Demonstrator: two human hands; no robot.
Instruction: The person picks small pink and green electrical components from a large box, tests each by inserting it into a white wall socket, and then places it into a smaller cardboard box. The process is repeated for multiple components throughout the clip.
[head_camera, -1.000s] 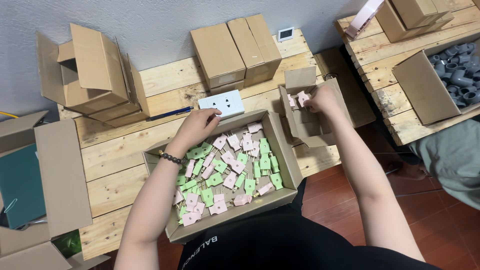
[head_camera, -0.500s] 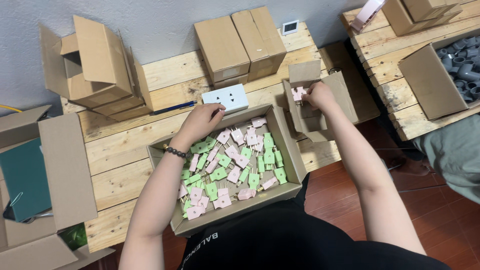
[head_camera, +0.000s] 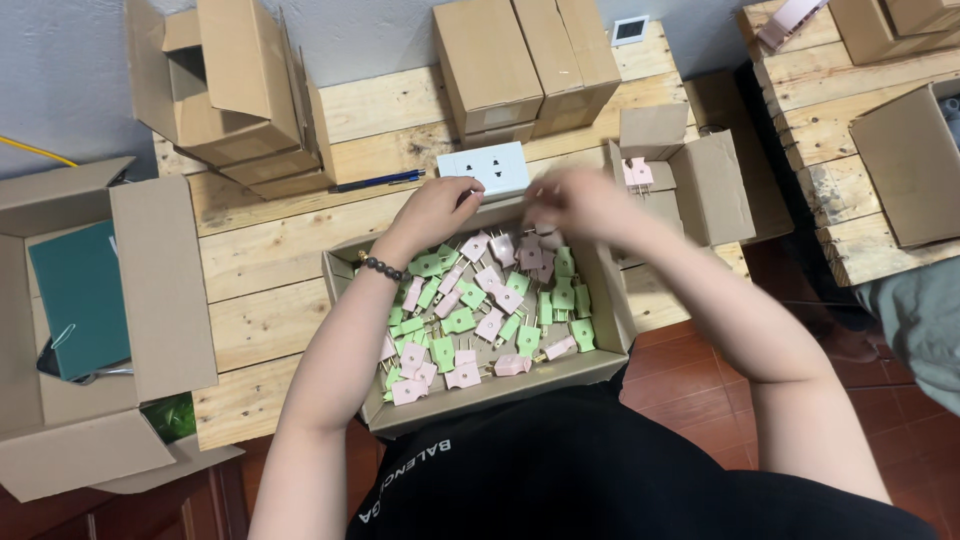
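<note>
Plugs (head_camera: 480, 320), pink & green, fill the open box (head_camera: 345, 300) at the counter's near edge, so most look unsorted. Only a couple of pink ones (head_camera: 637, 172) sit in the small box (head_camera: 715, 185) to the right. Left hand (head_camera: 432, 208) curled at the white socket (head_camera: 484, 168). Right hand (head_camera: 580, 200) blurred over the plugs; grip can't tell.

This looks like a small packing workshop rather than a home. The work surface is a rough wooden pallet (head_camera: 300, 300) on a red tiled floor (head_camera: 720, 400), crowded with plain cardboard cartons (head_camera: 520, 60). 1 open tray box (head_camera: 600, 300) holds a heap of pink and green plugs (head_camera: 480, 310), loose stock for sorting. A 2nd pallet (head_camera: 830, 130) carries more boxes.
</note>
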